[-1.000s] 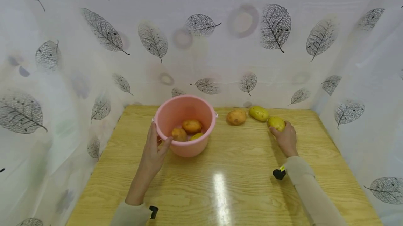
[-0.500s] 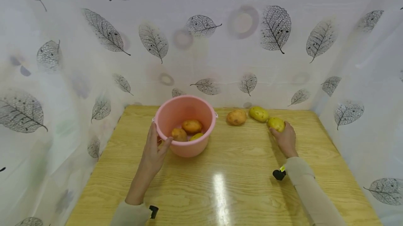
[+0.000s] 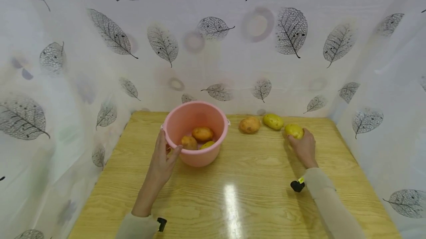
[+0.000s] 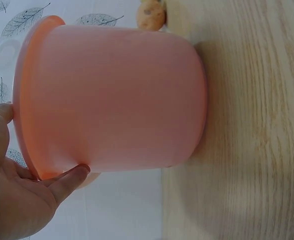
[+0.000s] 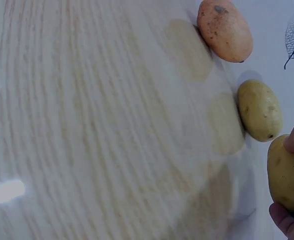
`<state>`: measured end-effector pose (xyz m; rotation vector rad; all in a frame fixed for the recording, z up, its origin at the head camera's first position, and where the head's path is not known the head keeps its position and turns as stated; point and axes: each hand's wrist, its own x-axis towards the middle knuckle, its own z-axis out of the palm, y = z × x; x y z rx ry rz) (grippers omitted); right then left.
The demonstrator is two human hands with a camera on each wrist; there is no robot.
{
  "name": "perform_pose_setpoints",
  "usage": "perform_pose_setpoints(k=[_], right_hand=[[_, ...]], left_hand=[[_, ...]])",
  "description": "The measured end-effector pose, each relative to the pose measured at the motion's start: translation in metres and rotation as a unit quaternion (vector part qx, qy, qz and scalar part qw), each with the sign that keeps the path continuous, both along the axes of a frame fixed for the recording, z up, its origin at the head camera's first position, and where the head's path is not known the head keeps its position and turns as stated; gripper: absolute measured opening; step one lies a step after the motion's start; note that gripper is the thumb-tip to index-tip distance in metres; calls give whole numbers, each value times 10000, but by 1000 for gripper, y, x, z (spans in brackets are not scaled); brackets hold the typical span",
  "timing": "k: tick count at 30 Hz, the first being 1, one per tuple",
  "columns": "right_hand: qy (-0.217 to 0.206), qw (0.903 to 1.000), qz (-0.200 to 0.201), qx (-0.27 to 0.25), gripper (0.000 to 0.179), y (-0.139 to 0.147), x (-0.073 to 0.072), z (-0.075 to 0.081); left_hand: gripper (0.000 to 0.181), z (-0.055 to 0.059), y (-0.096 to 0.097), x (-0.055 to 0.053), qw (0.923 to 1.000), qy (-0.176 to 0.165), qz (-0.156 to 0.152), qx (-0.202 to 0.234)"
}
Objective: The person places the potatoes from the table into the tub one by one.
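"While both of your hands are engaged, what does each one hold?"

"My left hand (image 3: 162, 161), fingers spread, grips the left side of the pink bucket (image 3: 199, 160), thumb at the rim and fingertips against the outer wall. My right hand (image 3: 303, 148) is partly closed, thumb and fingers round the held potato (image 3: 294, 131), a yellow one. Whether its underside clears the table (image 3: 253, 187), I cannot say with certainty from these angles."

"And where are the remaining potatoes?"

"Just beside the held one lies a second yellow potato (image 3: 273, 121); left of that, a tan potato (image 3: 249, 125), nearer the bucket. Within the bucket, which stands upright on the wood-grained surface, are a rear brown potato (image 3: 202, 134), a front brown potato (image 3: 189, 143) and a partly hidden yellow potato (image 3: 208, 144), cut off by the near rim. Behind everything hangs a leaf-printed sheet (image 3: 256, 59)."
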<state>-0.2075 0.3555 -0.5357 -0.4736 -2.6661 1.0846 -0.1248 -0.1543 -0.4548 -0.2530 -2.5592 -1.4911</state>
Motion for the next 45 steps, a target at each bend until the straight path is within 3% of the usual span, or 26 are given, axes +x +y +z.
perform_pose_setpoints(k=[16, 25, 45], right_hand=[[675, 9959, 174, 584, 56, -2, 2, 52], [819, 9949, 280, 525, 51, -10, 9, 78], [803, 9950, 401, 434, 64, -24, 14, 99]], left_hand=[[87, 1, 0, -1, 9999, -24, -63, 152], [86, -1, -1, 0, 9999, 28, -62, 124], [85, 0, 0, -1, 10000, -5, -46, 39]])
